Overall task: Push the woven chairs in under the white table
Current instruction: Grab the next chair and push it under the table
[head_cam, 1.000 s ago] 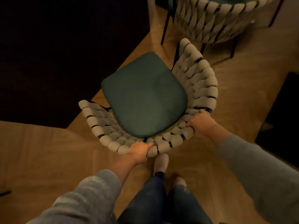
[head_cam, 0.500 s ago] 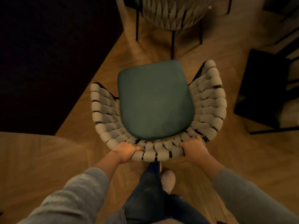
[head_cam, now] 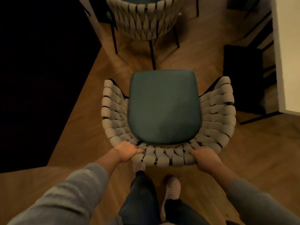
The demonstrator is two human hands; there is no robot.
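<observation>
A dark area [head_cam: 40, 70] fills the left of the frame; what it is cannot be told. It borders a wooden floor [head_cam: 78, 127]. At lower left a grey sleeve leads to the left hand [head_cam: 128, 151]. This hand grips the rim of a woven back [head_cam: 162, 156], its fingers curled over the top towards the seat.

The back belongs to the chair [head_cam: 167, 120], which stands on the floor in the centre of the frame with its open front towards the top. Pale woven bands curve round three sides of a green cushion [head_cam: 164, 98].

At top centre a second chair [head_cam: 142, 20] stands on thin black legs. Its woven back faces the near chair, and bare floor lies between the two.

Below the near chair are two legs in dark jeans. A pale shoe [head_cam: 172, 187] is planted on the floor just behind the back.

The right hand [head_cam: 205, 157] grips the right part of the same rim, with its fingers laid over the weave and bent down onto it.

A black seat [head_cam: 243, 75] with a thin frame stands at right, near the chair's right arm but apart from it. A white panel [head_cam: 285, 54] runs along the right edge.
</observation>
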